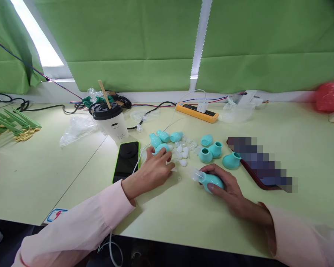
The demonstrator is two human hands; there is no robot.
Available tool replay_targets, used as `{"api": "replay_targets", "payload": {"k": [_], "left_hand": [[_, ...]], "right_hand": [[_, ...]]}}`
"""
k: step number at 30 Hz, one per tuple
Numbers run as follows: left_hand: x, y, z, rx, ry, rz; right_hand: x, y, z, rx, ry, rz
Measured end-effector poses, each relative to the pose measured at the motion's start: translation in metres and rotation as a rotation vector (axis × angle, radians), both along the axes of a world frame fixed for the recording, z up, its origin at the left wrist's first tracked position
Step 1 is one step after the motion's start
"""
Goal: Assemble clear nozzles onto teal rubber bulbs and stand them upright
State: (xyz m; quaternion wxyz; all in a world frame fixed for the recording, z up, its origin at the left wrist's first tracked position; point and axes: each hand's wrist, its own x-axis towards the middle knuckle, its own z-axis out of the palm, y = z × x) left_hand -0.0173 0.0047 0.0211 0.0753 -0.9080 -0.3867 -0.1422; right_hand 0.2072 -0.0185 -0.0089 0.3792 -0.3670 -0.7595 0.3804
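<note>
My right hand is wrapped round a teal squeeze bulb with a clear nozzle, which looks like a nasal aspirator; its nozzle points left. My left hand is low over the table, fingers bent and apart, beside a teal bulb at its fingertips. Whether they touch it is unclear. Small translucent white parts lie loose to the right of those fingers. Behind them are more closed-looking teal bulbs. Several teal bulbs with open necks stand or lie beyond my right hand.
A black phone with a green edge and a lidded paper cup with a straw are at the left. A dark red-cased phone lies right. An orange power strip, cables and plastic bags line the back.
</note>
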Motion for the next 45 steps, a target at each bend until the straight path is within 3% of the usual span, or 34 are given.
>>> {"api": "replay_targets", "payload": {"k": [3,6,10,13,23,31,40,45], "left_hand": [[0.005,-0.005,0.004,-0.16,-0.44,0.005],[0.009,-0.011,0.004,-0.479,-0.884,-0.052],[0.011,-0.013,0.0,-0.824,-1.134,-0.055],[0.011,-0.012,-0.001,-0.922,-1.133,-0.031],[0.011,-0.012,0.004,-0.899,-0.951,-0.087],[0.009,-0.008,0.001,-1.052,-0.95,-0.027],[0.007,-0.008,0.004,-1.087,-0.84,0.0],[0.006,-0.007,0.007,-1.171,-0.851,-0.064]], "right_hand": [[-0.002,-0.001,0.003,0.013,-0.049,-0.012],[-0.004,-0.001,0.005,0.076,-0.105,-0.062],[-0.006,-0.001,0.004,0.156,-0.13,-0.117],[-0.007,-0.001,0.001,0.216,-0.124,-0.129],[-0.01,-0.001,-0.003,0.423,-0.09,-0.145],[-0.01,-0.005,-0.007,0.663,-0.195,-0.184],[-0.006,-0.001,-0.005,0.834,-0.335,-0.142],[-0.005,-0.001,-0.003,0.824,-0.34,-0.085]]}}
